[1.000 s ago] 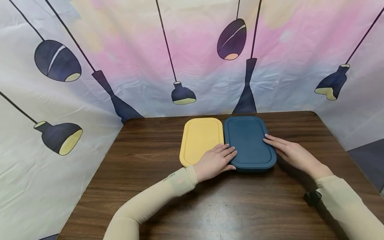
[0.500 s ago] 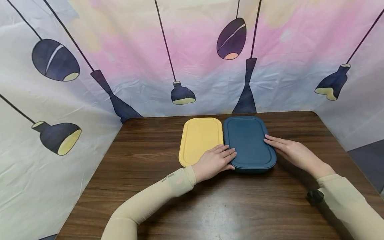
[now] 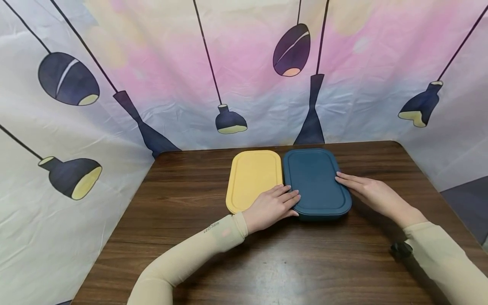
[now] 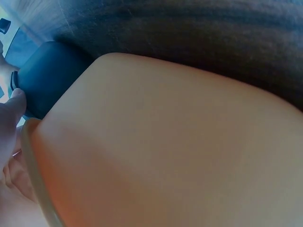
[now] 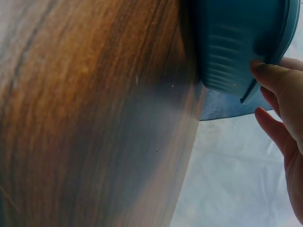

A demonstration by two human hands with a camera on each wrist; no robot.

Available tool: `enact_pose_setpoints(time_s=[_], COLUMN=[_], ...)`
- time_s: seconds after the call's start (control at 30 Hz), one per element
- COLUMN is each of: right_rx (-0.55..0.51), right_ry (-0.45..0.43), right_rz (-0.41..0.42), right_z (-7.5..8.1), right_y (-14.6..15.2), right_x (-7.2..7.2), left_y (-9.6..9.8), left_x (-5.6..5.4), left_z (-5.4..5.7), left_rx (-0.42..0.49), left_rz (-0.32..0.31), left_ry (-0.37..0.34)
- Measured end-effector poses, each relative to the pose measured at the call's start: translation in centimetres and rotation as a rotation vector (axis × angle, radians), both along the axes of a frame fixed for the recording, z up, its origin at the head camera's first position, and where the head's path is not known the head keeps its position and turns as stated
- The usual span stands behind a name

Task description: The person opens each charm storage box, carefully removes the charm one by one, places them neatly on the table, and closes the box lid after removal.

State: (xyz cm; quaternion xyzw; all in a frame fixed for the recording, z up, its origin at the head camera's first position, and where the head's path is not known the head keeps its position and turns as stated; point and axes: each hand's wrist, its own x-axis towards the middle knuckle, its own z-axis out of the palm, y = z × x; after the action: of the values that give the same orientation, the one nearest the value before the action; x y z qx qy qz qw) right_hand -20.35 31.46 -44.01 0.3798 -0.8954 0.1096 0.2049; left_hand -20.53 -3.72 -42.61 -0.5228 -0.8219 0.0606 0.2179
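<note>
A lidded dark blue storage box (image 3: 314,182) sits on the table beside a lidded yellow storage box (image 3: 255,180), their long sides close together. My left hand (image 3: 267,209) rests with straight fingers across the near left corner of the blue lid and covers the yellow lid's near right corner. The left wrist view shows its thumb (image 4: 18,101) at the blue box's rim. On the opposite side, my right hand (image 3: 373,197) touches the blue box's right edge with extended fingers. From the right wrist view, a digit (image 5: 267,75) lies against the ribbed blue wall just under the lid rim.
Both boxes stand near the back of the dark wooden table (image 3: 183,190). Behind the table hangs a fabric backdrop (image 3: 183,63) printed with pendant lamps. A small black device (image 3: 401,250) sits at the right wrist.
Both hands keep their places on the blue box, and neither box visibly moves. The whole head view has shifted slightly.
</note>
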Motion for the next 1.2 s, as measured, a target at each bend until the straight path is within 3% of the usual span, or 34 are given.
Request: enact_pose_setpoints(time_s=[0.5,0.6,0.83,1.2], right_rx=[0.022,0.011,-0.053,-0.157], right_ry=[-0.033,-0.035,-0.006,0.007], right_rz=[-0.001,0.0,-0.018,-0.052], right_z=[1.3,1.7,2.3,2.2], right_y=[0.5,0.5,0.2,-0.3], right_x=[-0.2,-0.2,-0.2,-1.2], left_y=[0.0,-0.1,-0.5,-0.8], left_x=[-0.2,-0.4,-1.2,-3.0], left_z=[1.4,1.9,4.0,5.8], left_rx=[0.075,0.131,0.246,0.344], left_rz=[-0.026,-0.047,-0.103,-0.191], left_ry=[-0.042,-0.102,-0.313,-0.364])
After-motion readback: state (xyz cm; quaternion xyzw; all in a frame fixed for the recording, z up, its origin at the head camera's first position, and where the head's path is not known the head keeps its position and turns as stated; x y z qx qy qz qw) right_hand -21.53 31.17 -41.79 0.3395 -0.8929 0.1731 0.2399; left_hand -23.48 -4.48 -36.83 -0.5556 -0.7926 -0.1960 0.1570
